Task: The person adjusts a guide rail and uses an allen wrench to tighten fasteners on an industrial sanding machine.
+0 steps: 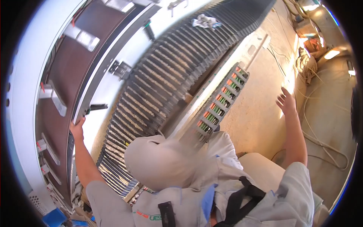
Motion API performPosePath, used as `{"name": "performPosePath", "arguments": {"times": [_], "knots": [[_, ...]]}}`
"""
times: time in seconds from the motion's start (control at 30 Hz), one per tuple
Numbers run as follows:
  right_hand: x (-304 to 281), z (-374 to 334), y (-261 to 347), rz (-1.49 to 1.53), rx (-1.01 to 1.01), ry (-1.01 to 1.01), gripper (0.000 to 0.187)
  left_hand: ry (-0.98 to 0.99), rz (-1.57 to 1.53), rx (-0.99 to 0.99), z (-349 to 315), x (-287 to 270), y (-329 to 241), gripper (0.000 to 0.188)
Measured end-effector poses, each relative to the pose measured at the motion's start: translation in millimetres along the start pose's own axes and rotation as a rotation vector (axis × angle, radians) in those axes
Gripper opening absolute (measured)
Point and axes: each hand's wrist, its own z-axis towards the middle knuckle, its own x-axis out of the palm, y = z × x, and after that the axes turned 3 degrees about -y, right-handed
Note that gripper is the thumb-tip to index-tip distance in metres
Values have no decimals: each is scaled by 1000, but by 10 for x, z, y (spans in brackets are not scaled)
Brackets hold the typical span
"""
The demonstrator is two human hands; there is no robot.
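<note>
At the left, my left hand (77, 129) is closed on the edge of a long metal rail (99, 67), its thumb showing on top and the other fingers partly hidden. The rail runs along a brown panel (70, 72) of a white machine frame. My right hand (287, 103) is raised at the right over the floor, fingers apart, holding nothing. Between my arms runs a wide black cable chain (162, 75), its ribs dusted with pale debris. Beside it lies a narrower grey cable chain (221, 102) with orange and green cables inside. A grey cap (151, 160) covers part of both.
A crumpled white rag (206, 21) rests on the wide chain's far part. Metal brackets (81, 37) stick out from the brown panel. Loose cords (323, 145) loop across the floor at the right, with a coiled bundle (306, 64) farther off. Something blue (55, 217) sits at the lower left.
</note>
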Motion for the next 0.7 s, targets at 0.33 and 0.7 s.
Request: {"name": "performPosePath", "arguments": {"times": [0.33, 0.7], "knots": [[-1653, 525, 1197, -335, -258, -160, 26, -273, -133, -37, -92, 323, 207, 40], [3116, -948, 1719, -392, -453, 885, 51, -254, -151, -90, -316, 200, 98, 38]]}}
